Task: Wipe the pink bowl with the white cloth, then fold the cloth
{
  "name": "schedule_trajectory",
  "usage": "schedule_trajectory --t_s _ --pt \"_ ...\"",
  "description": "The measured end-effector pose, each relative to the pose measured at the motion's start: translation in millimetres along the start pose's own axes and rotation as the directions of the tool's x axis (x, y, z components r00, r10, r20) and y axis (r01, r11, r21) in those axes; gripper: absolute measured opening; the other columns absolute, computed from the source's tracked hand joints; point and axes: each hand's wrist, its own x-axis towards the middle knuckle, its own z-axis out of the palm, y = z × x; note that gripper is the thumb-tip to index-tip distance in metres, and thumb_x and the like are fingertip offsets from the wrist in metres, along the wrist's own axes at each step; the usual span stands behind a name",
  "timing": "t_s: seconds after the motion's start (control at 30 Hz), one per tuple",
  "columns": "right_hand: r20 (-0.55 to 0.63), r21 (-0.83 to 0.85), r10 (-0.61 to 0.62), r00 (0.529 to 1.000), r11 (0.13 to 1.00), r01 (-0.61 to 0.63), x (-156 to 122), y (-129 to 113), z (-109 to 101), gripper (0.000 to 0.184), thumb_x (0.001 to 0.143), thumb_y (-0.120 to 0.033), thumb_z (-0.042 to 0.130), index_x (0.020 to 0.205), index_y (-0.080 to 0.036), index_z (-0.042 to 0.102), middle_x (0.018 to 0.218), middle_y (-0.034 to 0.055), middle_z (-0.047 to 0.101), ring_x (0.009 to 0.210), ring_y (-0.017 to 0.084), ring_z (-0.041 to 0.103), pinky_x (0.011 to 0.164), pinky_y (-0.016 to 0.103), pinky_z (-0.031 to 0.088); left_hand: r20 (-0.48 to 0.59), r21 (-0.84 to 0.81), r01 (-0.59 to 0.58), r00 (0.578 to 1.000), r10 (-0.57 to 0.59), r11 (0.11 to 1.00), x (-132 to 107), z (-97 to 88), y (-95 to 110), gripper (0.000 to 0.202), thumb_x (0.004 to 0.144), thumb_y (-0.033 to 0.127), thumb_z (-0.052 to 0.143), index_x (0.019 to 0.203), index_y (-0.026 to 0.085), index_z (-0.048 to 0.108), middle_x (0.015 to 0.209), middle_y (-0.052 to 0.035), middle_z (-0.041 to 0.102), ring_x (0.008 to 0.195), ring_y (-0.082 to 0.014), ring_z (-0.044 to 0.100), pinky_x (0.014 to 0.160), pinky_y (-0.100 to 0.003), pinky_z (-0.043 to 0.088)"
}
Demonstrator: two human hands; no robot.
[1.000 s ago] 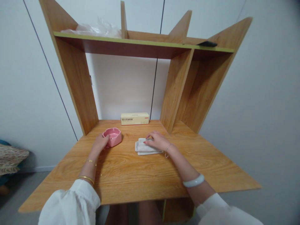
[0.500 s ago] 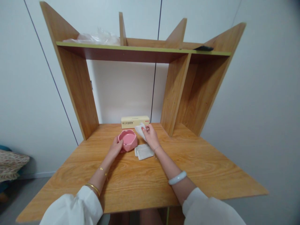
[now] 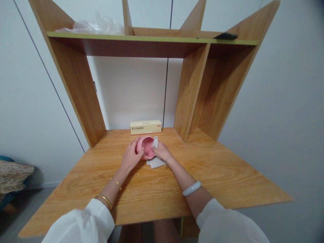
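A pink ashtray-like bowl [image 3: 147, 144] is tilted above the desk, its hollow turned toward the right. My left hand [image 3: 132, 153] grips its left side, thumb at the near rim. In my right hand [image 3: 161, 151] is a white tissue [image 3: 155, 142], pinched and pressed at the bowl's right rim. Below and just behind that hand lies a folded grey-white cloth [image 3: 156, 162] on the desk, partly covered by the bowl and hand.
A cream cardboard box [image 3: 145, 127] stands at the back of the wooden desk [image 3: 152, 195]. Upright panels and an overhead shelf [image 3: 131, 47] frame the work area. The shelf carries a clear plastic bag [image 3: 97, 26] and a flat black item [image 3: 226, 36].
My left hand has raised and tilted the bowl, moving it rightward. My right hand has brought the tissue down to the bowl's rim. The camera view has shifted slightly.
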Motion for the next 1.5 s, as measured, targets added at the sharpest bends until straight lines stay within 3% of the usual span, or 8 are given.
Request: schedule_trajectory --t_s 0.17,0.33,0.6,0.7,0.93,1.1,1.3,1.5 --pt "-0.097 0.020 0.094 0.991 0.995 -0.093 -0.4 5.3 2.8 0.020 0.081 -0.023 0.049 0.087 -0.016 0.066 0.090 0.0088 0.069 0.085 0.020 0.063 0.069 0.025 0.044 0.119 -0.225 0.151 0.985 -0.126 0.963 -5.3 9.7 -2.3 0.085 0.076 0.044 0.061 0.144 0.018 0.016 0.127 -0.0147 0.052 0.108 -0.0246 0.056 0.094 -0.039 0.044" --pt "-0.114 0.025 0.047 0.992 0.999 -0.045 -5.0 -0.2 3.5 0.023 0.082 -0.026 0.050 0.097 -0.017 0.064 0.093 0.0081 0.069 0.087 0.020 0.063 0.071 0.025 0.044 0.089 -0.260 0.190 0.981 -0.172 0.947 -6.5 18.1 -5.1 0.080 0.075 0.039 0.060 0.141 0.016 0.020 0.130 -0.0154 0.049 0.112 -0.0246 0.054 0.097 -0.040 0.042" --pt "-0.222 -0.220 -0.160 0.962 0.969 0.111 -12.1 -12.6 -13.4 0.056 0.082 -0.027 0.053 0.135 -0.023 0.036 0.117 0.0101 0.061 0.105 0.025 0.057 0.082 0.031 0.041 0.108 0.022 0.037 0.993 -0.039 0.999 -7.4 2.5 8.0 0.079 0.071 0.024 0.056 0.143 0.020 0.024 0.122 -0.0104 0.058 0.103 -0.0249 0.059 0.093 -0.039 0.044" --pt "-0.204 -0.198 -0.072 0.976 0.980 0.031 -8.8 -6.8 -12.2 0.058 0.080 -0.027 0.055 0.135 -0.021 0.036 0.110 0.0103 0.064 0.100 0.026 0.059 0.079 0.031 0.042 0.156 0.114 -0.019 0.988 0.001 0.993 -8.9 0.6 11.2 0.081 0.072 0.032 0.059 0.144 0.021 0.023 0.116 -0.0104 0.061 0.097 -0.0263 0.061 0.088 -0.040 0.045" --pt "-0.221 -0.011 0.029 0.975 0.999 -0.032 -2.6 10.1 -2.8 0.030 0.085 -0.025 0.048 0.113 -0.019 0.054 0.100 0.0081 0.067 0.096 0.021 0.061 0.077 0.026 0.042 0.112 -0.124 0.053 0.993 -0.039 0.991 -8.7 9.5 -3.1 0.102 0.073 0.044 0.063 0.145 0.019 -0.005 0.109 -0.0111 0.060 0.095 -0.0229 0.062 0.087 -0.039 0.047" --pt "-0.191 0.098 0.004 0.982 0.995 0.015 -3.6 5.3 3.4 0.029 0.087 -0.027 0.044 0.112 -0.017 0.054 0.098 0.0070 0.067 0.090 0.018 0.062 0.074 0.025 0.044 0.116 -0.217 -0.041 0.991 0.067 0.975 -10.6 12.6 -11.0 0.100 0.069 0.040 0.068 0.144 0.019 0.004 0.138 -0.0170 0.039 0.123 -0.0261 0.045 0.103 -0.041 0.035" --pt "-0.192 -0.157 -0.049 0.980 0.987 0.019 -10.8 -3.3 -8.4 0.061 0.082 -0.035 0.054 0.137 -0.020 0.033 0.102 0.0115 0.066 0.093 0.027 0.062 0.076 0.032 0.044 0.089 -0.138 -0.004 0.996 0.017 0.990 -12.5 9.0 -9.6 0.088 0.074 0.033 0.060 0.144 0.013 0.010 0.142 -0.0173 0.036 0.127 -0.0265 0.041 0.106 -0.039 0.032" --pt "-0.199 -0.281 -0.152 0.968 0.955 0.092 -17.2 -6.2 -16.8 0.068 0.082 -0.030 0.052 0.143 -0.022 0.023 0.104 0.0114 0.065 0.096 0.030 0.061 0.081 0.035 0.042 0.125 -0.058 -0.053 0.990 0.060 0.997 -16.7 8.4 -4.6 0.092 0.073 0.030 0.059 0.146 0.017 0.005 0.135 -0.0137 0.047 0.117 -0.0273 0.051 0.100 -0.039 0.039"
